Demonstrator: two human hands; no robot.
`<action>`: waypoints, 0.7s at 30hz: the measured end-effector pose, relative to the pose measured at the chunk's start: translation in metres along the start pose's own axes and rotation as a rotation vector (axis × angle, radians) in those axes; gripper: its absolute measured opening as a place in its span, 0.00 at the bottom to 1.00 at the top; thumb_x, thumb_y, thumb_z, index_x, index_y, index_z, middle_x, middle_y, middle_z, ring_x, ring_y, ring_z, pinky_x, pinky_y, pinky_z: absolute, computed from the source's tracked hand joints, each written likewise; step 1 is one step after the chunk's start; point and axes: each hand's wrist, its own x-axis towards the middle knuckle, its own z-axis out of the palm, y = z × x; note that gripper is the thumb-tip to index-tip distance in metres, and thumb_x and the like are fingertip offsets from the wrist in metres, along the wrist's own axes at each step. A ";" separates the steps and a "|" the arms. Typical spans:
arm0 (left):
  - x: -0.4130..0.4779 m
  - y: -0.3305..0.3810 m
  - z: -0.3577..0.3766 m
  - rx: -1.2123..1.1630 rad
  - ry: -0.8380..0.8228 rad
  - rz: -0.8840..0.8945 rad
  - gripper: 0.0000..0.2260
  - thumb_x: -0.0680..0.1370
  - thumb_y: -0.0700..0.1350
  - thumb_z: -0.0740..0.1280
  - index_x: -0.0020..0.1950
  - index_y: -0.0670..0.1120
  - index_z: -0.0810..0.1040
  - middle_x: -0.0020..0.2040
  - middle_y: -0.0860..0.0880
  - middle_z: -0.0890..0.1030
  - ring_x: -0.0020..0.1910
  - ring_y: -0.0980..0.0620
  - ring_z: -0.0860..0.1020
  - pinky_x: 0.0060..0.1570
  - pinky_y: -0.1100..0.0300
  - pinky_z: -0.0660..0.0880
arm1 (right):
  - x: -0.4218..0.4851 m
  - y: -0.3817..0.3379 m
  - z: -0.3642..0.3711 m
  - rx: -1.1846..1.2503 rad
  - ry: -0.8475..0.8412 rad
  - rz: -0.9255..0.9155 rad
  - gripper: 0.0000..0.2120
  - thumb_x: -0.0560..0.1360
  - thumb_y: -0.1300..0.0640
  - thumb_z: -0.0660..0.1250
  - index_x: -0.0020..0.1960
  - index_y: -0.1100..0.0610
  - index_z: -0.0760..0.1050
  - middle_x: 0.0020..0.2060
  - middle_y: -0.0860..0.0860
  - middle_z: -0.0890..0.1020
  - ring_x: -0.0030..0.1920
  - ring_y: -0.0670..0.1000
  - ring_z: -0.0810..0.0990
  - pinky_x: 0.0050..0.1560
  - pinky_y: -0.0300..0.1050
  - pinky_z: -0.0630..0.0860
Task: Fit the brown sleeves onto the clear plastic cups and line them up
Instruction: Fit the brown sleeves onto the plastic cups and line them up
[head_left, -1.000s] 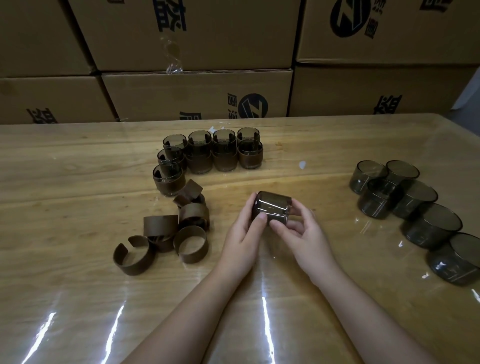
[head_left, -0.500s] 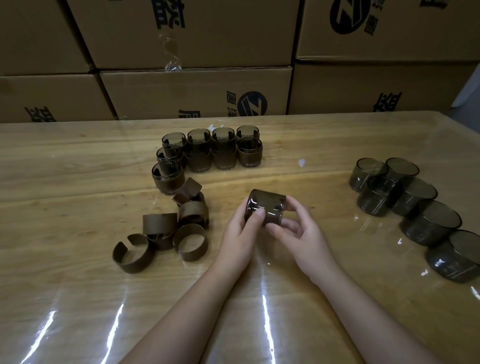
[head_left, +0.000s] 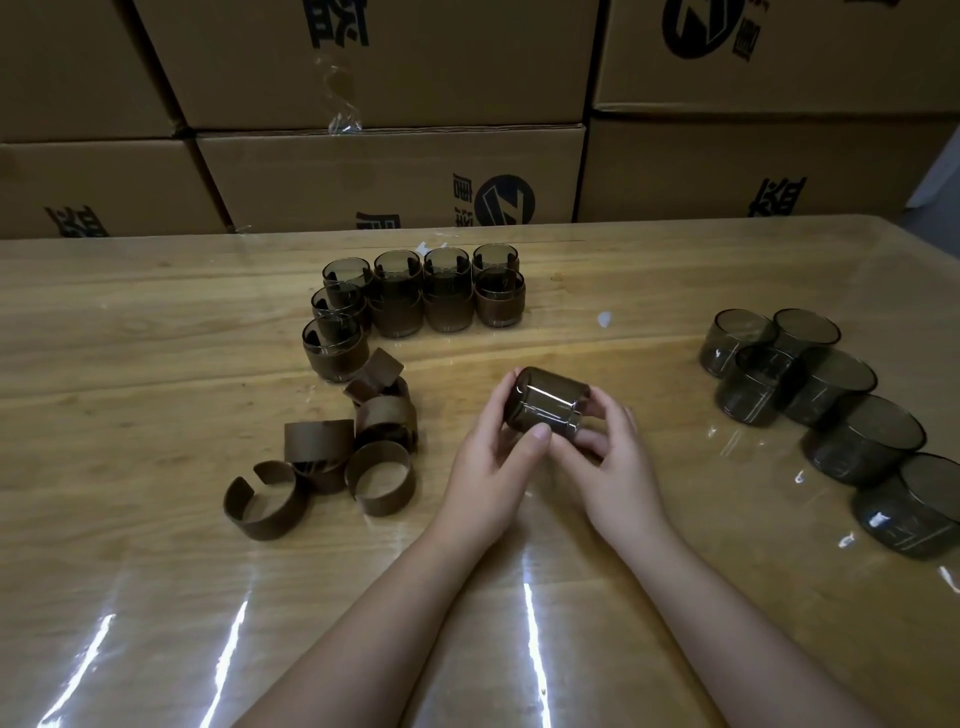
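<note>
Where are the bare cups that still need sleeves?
In the head view, the bare cups sit clustered at the table's right side, right of both hands.
</note>
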 end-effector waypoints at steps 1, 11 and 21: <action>0.000 -0.001 0.001 -0.007 -0.001 0.007 0.24 0.74 0.46 0.63 0.69 0.52 0.61 0.61 0.62 0.71 0.57 0.76 0.71 0.53 0.79 0.66 | 0.001 0.000 -0.001 0.043 0.011 0.020 0.30 0.71 0.58 0.74 0.68 0.50 0.65 0.63 0.48 0.71 0.49 0.37 0.79 0.51 0.31 0.74; 0.003 -0.001 0.000 -0.018 0.018 0.023 0.24 0.75 0.47 0.63 0.69 0.41 0.71 0.62 0.49 0.79 0.58 0.64 0.76 0.56 0.72 0.68 | -0.002 -0.005 -0.002 0.250 -0.137 0.012 0.25 0.73 0.65 0.70 0.62 0.44 0.66 0.66 0.51 0.72 0.57 0.42 0.80 0.65 0.45 0.72; 0.000 0.006 -0.009 -0.070 0.095 0.082 0.15 0.74 0.47 0.64 0.60 0.53 0.74 0.57 0.48 0.80 0.52 0.60 0.79 0.53 0.66 0.74 | -0.010 -0.008 0.000 0.031 -0.276 -0.050 0.20 0.70 0.56 0.74 0.56 0.43 0.68 0.46 0.52 0.78 0.38 0.45 0.78 0.47 0.41 0.76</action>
